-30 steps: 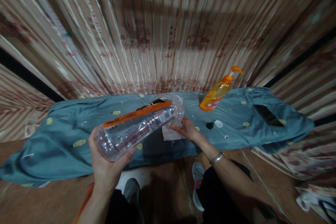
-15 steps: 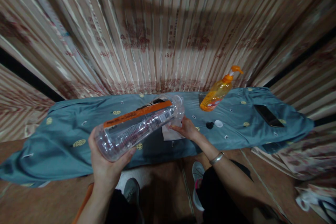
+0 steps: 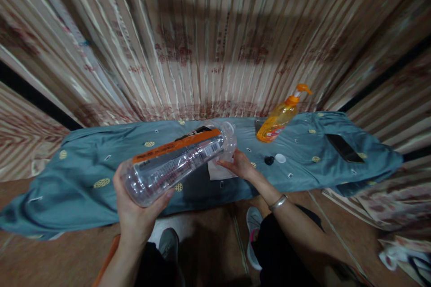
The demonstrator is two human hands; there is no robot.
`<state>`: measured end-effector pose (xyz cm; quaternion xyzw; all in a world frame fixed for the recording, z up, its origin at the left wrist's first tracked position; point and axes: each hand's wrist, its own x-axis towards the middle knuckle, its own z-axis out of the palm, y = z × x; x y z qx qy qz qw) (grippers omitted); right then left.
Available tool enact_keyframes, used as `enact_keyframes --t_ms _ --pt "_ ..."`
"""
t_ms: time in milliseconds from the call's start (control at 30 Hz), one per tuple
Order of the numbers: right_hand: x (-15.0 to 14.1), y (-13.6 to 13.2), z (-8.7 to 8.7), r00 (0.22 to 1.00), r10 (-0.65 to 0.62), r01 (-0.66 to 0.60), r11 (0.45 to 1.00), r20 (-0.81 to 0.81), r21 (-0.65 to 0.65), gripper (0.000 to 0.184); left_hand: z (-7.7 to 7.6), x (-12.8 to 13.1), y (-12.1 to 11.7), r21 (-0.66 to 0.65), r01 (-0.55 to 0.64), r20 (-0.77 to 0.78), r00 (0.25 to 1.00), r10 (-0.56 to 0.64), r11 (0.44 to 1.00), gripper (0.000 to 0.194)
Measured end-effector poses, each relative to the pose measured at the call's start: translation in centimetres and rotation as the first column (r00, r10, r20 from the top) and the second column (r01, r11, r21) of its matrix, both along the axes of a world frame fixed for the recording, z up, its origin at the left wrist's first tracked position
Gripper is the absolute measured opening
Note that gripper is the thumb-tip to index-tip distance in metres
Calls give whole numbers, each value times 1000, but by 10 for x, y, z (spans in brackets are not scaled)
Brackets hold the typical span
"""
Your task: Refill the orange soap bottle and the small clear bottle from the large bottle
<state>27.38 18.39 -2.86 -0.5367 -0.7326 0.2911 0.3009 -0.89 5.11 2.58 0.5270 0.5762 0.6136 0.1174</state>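
My left hand (image 3: 136, 208) is wrapped round the base of a large clear plastic bottle (image 3: 175, 166) with an orange and grey label. The bottle is tilted, its neck end pointing up and to the right in view, and no cap shows on it. My right hand (image 3: 239, 166) is curled just below the neck end, thumb stretched left. Something clear seems to be in its fingers, but the bottle partly hides it. Beneath that hand lies a white cloth or tissue (image 3: 217, 172). A small black cap (image 3: 269, 160) and a white disc-shaped lid (image 3: 280, 158) lie to the right.
A pump bottle (image 3: 278, 119) of orange-yellow liquid stands at the back of the teal patterned cloth (image 3: 77, 175) covering the long surface. Towards its right end lies a dark phone (image 3: 344, 148). A pleated curtain (image 3: 215, 45) hangs close behind. My shoes (image 3: 254, 233) are on the tiled floor.
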Motion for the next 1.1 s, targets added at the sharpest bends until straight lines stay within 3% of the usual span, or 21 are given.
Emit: enact_keyframes --t_ms 167,400,867,1100 --pt "1 0 -2 1000 -8 8 1000 14 13 58 -1 -2 0 8 9 -41 999 -9 1000 95" --pt "0 0 1 1000 4 -4 1000 1 -7 60 -3 0 1 -1 -3 16 1000 4 1000 97" --pt "1 0 0 1000 5 -5 1000 12 -6 61 2 3 1 -33 -2 54 999 3 999 94" --pt "0 -1 4 1000 2 -2 1000 9 -12 63 10 11 2 -28 -66 118 991 69 997 96"
